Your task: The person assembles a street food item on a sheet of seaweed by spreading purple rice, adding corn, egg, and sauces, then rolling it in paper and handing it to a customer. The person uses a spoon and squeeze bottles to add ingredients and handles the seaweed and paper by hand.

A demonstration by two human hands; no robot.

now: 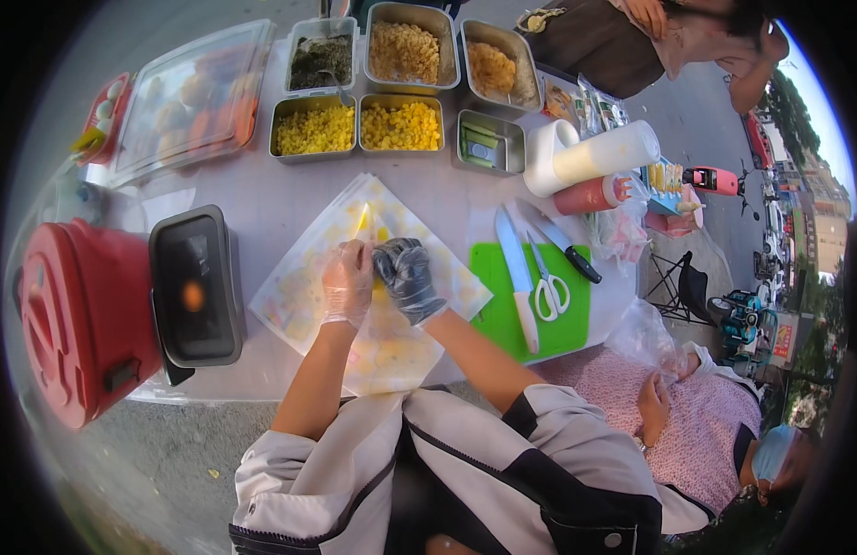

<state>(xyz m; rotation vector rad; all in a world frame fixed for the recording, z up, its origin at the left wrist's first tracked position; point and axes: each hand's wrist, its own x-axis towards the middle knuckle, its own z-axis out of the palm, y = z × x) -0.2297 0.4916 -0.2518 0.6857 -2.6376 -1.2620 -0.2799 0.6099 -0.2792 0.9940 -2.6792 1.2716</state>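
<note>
My left hand [348,282], in a clear plastic glove, presses down on a stack of patterned yellow-and-white wrapping paper [308,287] on the table. My right hand [406,276], in a dark glove, is curled right beside it over the same spot, fingers bent onto something wrapped in the paper. A folded edge of the paper [363,222] sticks up just beyond both hands. What lies under the fingers is hidden.
Metal trays of fillings [404,125] line the far edge. A green cutting board [571,324] with knives and scissors [549,287] lies to the right, a black box [195,287] and red container [82,319] to the left. Sauce bottles [595,157] and seated people are at the right.
</note>
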